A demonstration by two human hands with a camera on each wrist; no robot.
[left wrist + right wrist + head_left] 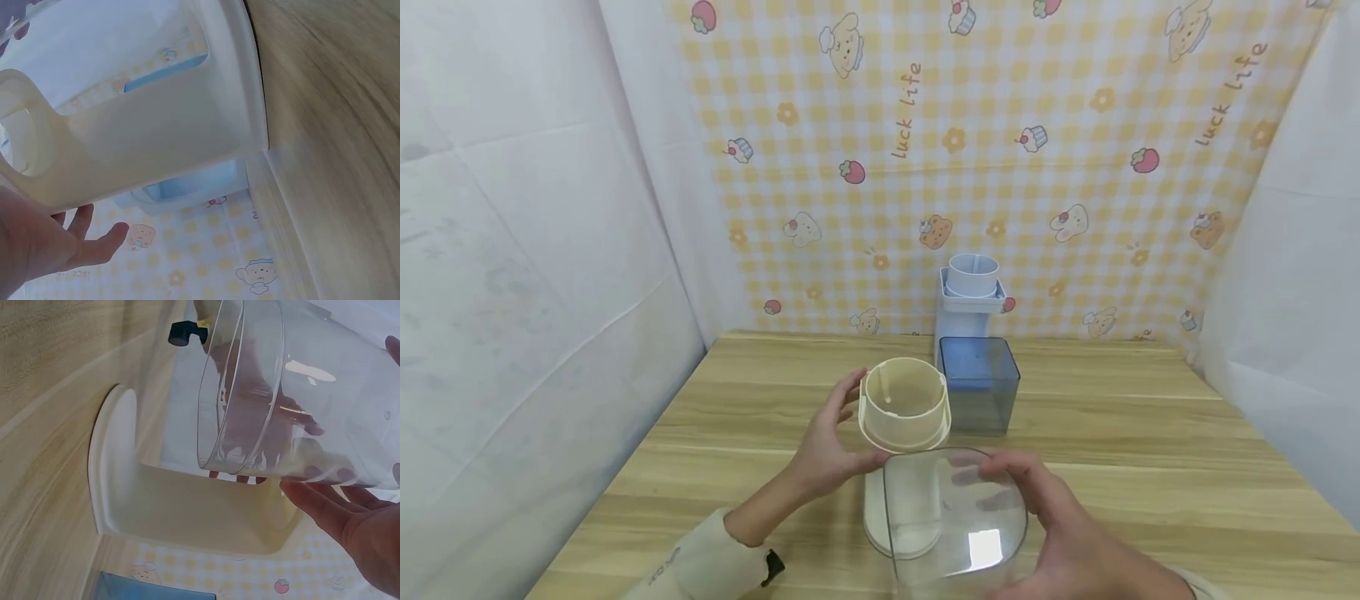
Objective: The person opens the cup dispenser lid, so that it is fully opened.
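Observation:
A cream plastic stand (904, 431) with a round open collar on top rises from the wooden table. My left hand (822, 454) holds it by the upper left side, fingers behind the collar and thumb toward the front. In the left wrist view, fingertips touch the back of the stand's upright (144, 137). With thumb and fingers spread around its right side, my right hand (1071, 529) grips a clear plastic container (955, 521). The container is tilted in front of the stand and overlaps its base in the head view. The right wrist view shows its see-through wall (325, 419).
Behind the cream stand is a light blue stand (970, 302) with a similar collar. A grey see-through square container (981, 408) is in front of it. A patterned yellow check curtain (955, 183) hangs behind the wooden table (1120, 467), with white sheets at both sides.

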